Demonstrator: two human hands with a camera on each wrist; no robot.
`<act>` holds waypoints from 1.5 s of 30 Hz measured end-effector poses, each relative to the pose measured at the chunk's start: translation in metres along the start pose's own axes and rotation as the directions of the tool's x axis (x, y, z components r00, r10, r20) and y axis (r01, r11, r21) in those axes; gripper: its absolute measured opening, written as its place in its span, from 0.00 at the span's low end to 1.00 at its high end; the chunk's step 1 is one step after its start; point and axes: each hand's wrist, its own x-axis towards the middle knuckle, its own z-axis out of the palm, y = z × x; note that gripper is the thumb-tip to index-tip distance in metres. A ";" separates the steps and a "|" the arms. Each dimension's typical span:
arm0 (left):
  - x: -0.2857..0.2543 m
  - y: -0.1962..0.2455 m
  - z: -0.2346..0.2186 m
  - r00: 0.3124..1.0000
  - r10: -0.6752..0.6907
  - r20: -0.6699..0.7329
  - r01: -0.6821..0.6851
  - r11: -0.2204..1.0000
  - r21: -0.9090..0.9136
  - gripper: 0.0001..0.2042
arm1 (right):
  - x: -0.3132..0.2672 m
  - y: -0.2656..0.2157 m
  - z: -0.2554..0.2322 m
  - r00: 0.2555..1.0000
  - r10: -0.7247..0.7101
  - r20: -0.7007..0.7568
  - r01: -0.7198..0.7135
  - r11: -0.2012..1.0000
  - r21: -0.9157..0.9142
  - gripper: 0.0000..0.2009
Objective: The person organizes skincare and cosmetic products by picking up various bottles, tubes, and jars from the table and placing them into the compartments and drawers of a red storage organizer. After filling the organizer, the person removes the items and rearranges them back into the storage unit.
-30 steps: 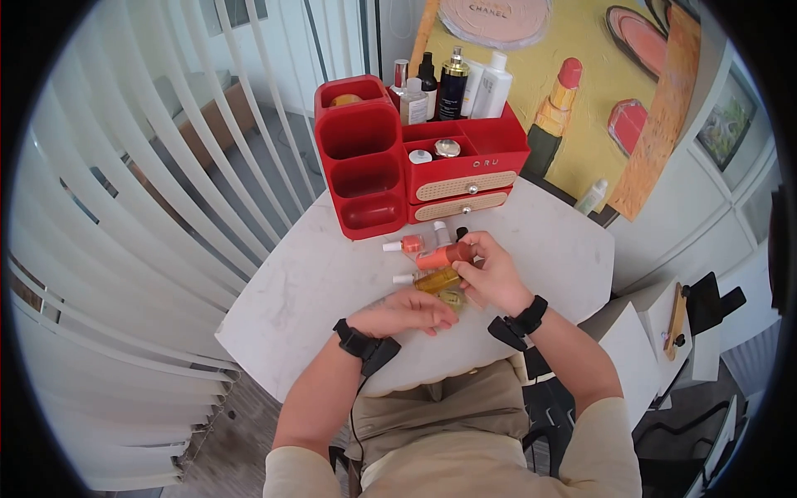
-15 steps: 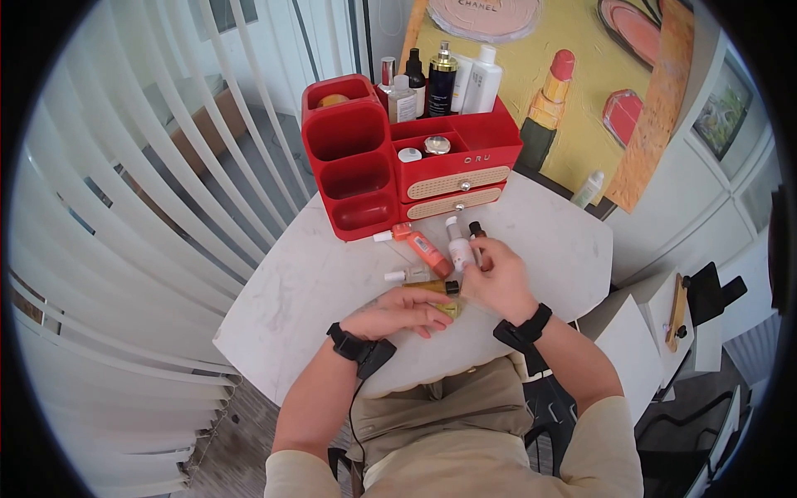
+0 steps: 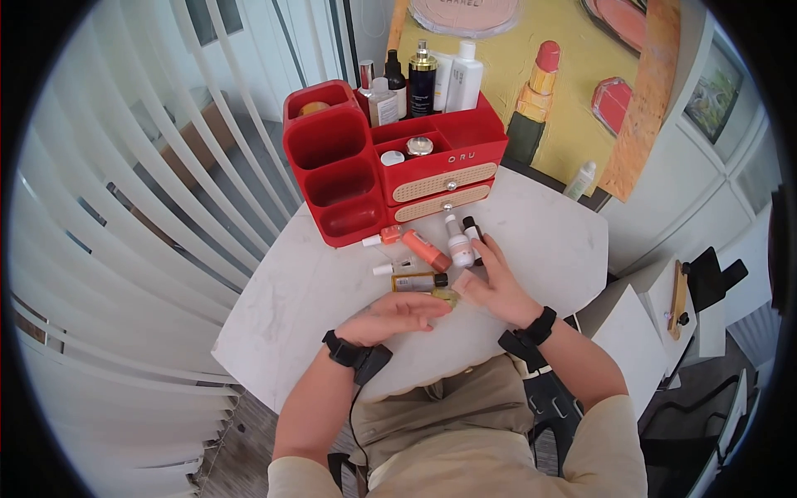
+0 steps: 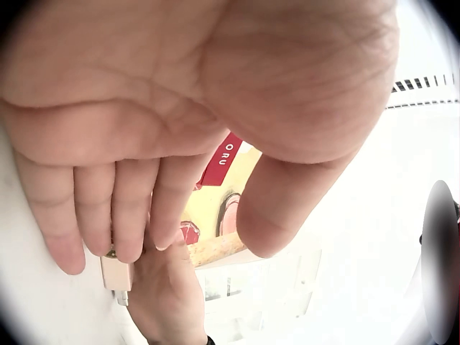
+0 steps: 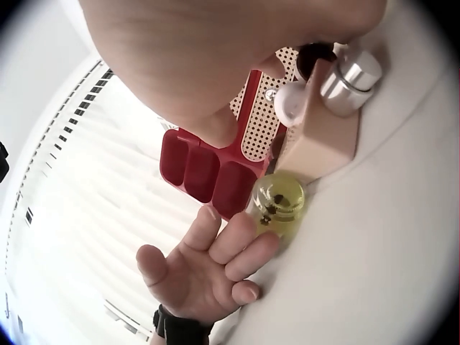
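My right hand is at the right end of a small cluster of cosmetics, its fingers extended. By its thumb a pale pink square bottle with a silver cap lies on the table. My left hand hovers at the near left, fingers loosely bent and holding nothing. Close to its fingertips is a yellow-green bottle. Beyond the hands lie an amber bottle with a black cap, a coral tube, a whitish pump bottle and a black-capped bottle.
A red organizer with woven drawer fronts stands at the back, tall bottles in its rear section. In front of it lies an orange nail polish with a white cap. A lipstick painting leans behind, and blinds hang at left.
My right hand has let go of the coral tube, which now lies among the bottles. Its fingers have straightened, and the pink square bottle shows beside its thumb. My left hand barely moves.
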 end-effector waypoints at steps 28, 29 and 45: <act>-0.001 -0.007 -0.006 0.999 -0.045 -0.013 0.045 0.998 -0.045 0.18 | 0.187 -0.064 -0.118 0.788 -0.247 -0.564 0.089 0.952 -0.292 0.25; 0.000 -0.008 -0.006 0.999 -0.033 -0.014 0.033 0.999 -0.038 0.18 | 0.197 -0.073 -0.119 0.746 -0.311 -0.588 0.064 0.913 -0.402 0.26; 0.000 -0.011 -0.010 0.998 -0.067 -0.018 0.065 0.991 -0.120 0.22 | 0.267 -0.110 -0.111 0.711 -0.277 -0.646 -0.059 0.892 -0.448 0.24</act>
